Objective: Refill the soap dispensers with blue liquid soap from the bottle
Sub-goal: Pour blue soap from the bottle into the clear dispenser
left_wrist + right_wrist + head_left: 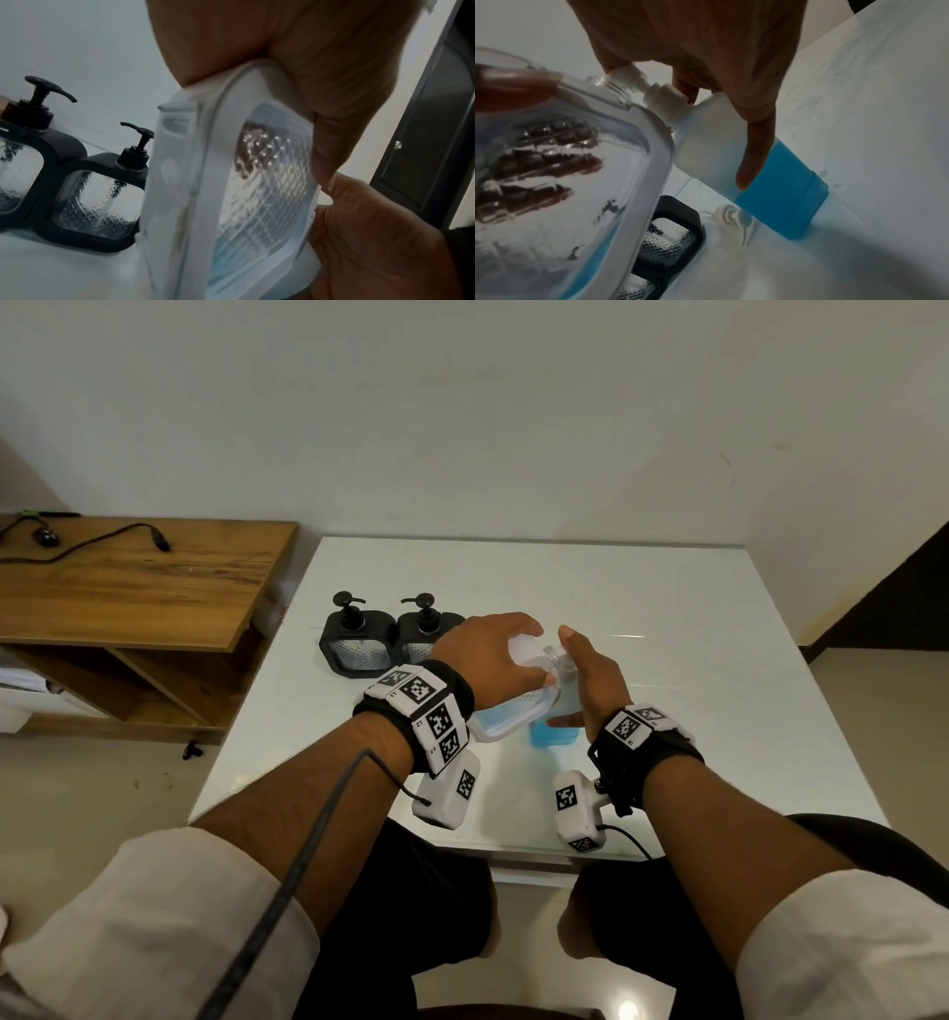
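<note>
My left hand (pixel 488 654) grips a white-framed clear soap dispenser (pixel 508 711) by its top and tilts it toward the right. A little blue soap lies in the bottom of the dispenser (pixel 577 182). My right hand (pixel 590 680) holds the soap bottle (pixel 770 178), about half full of blue liquid, with the thumb (pixel 754 154) laid along its side. The bottle's white nozzle (pixel 654 91) sits against the dispenser's open neck (pixel 603 81). A loose white pump (pixel 731 218) lies on the table behind the bottle. Two black dispensers (pixel 354 639) (pixel 423 629) stand side by side at the back left, pumps on.
The white table (pixel 667 608) stands against a pale wall. A wooden shelf unit (pixel 128 577) with a black cable (pixel 102 541) is to the left. A dark door (pixel 424 142) stands to the right.
</note>
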Motion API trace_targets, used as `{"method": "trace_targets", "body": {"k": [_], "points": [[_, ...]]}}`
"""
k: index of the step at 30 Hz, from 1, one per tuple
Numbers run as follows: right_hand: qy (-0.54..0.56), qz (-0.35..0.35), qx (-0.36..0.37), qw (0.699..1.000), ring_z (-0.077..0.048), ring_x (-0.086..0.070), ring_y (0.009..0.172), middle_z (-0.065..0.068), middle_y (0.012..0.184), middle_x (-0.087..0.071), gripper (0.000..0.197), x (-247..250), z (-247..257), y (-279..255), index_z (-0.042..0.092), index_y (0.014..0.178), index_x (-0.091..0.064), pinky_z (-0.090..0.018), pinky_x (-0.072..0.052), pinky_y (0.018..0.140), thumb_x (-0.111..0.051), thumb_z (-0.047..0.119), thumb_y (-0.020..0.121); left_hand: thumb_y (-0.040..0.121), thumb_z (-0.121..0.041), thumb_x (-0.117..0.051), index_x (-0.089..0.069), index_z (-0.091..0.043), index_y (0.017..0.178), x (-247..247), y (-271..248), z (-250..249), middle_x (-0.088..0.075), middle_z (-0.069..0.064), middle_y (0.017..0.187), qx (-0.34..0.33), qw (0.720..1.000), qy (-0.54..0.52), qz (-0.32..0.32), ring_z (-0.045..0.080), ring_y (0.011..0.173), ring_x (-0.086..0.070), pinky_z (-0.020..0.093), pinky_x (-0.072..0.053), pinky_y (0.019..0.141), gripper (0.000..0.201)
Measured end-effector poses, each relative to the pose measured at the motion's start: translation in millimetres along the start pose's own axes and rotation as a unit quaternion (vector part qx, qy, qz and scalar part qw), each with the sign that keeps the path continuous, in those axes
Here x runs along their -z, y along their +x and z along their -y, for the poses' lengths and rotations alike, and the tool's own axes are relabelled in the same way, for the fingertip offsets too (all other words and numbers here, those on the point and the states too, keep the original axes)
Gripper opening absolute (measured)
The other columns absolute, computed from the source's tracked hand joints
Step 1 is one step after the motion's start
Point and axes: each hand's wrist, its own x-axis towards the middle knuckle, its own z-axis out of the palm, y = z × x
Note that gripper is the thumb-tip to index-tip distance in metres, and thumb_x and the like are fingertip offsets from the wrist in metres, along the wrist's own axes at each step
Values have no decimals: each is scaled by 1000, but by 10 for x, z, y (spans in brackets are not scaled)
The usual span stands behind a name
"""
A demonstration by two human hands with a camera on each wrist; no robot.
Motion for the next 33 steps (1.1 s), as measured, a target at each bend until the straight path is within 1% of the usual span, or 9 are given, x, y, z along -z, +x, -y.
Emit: {"method": "trace_targets", "body": {"k": [2,8,11,14,16,22,26,30,33], "points": [[-7,3,-3,1000,-33,-68,100,-11,107,-72,53,2,3,5,18,105,-70,-57,-55,91,-50,65,91,76,-49,-72,-56,-37,121,-5,-6,-2,-63,-14,117,0,1000,2,-1,10,104,-57,30,-49,92,49],[-1,49,-7,999,-28,-69,103,-6,108,-74,64,22,11,-17,27,109,-69,-53,-55,90,-45,80,84,77,-51,-70,-55,-37,124,7,-12,-5,-62,-13,119,2,1000,8,2,11,106,-57,34,-49,93,52],[5,45,-7,999,-29,-69,101,-7,108,-74,57,28,8,-8,24,110,-69,-54,-55,90,-49,72,88,76,-51,-71,-55,-37,123,15,-11,-5,-62,-13,118,2,1000,6,2,11,105,-57,34,-50,93,51],[9,22,-7,1000,-32,-69,96,-10,104,-73,43,21,5,11,21,101,-70,-54,-56,88,-53,59,92,75,-48,-73,-57,-36,122,8,-17,-12,-63,-13,117,4,1000,-5,1,11,106,-57,34,-49,94,51],[6,13,-6,1000,-32,-68,100,-9,107,-72,43,14,-5,20,20,103,-70,-54,-56,88,-53,59,92,75,-47,-74,-57,-36,122,4,-24,-14,-63,-13,116,5,1000,-8,-4,10,106,-57,33,-49,94,51],[6,53,3,999,-25,-72,100,-2,103,-77,66,28,-31,8,27,109,-73,-50,-56,90,-50,81,80,76,-48,-72,-56,-36,123,10,-20,-12,-63,-13,117,4,1000,1,-7,10,106,-57,34,-50,93,51],[-5,76,0,997,-26,-69,107,-2,109,-76,91,35,9,-1,27,116,-71,-52,-53,95,-52,94,57,76,-49,-72,-57,-36,122,11,-5,-10,-63,-13,116,5,1000,2,-9,11,106,-57,34,-49,93,50],[-4,73,-5,997,-29,-69,107,-4,113,-74,99,20,10,0,27,118,-70,-56,-52,95,-62,95,47,77,-50,-71,-57,-36,122,16,-19,-13,-63,-13,117,7,1000,6,-12,10,107,-57,33,-49,93,50],[4,52,-5,999,-31,-68,106,-5,113,-73,92,17,-2,21,23,117,-71,-57,-52,95,-65,86,50,76,-48,-72,-57,-36,121,18,-29,-22,-62,-13,117,9,1000,2,-10,10,109,-56,33,-48,94,49]]}}
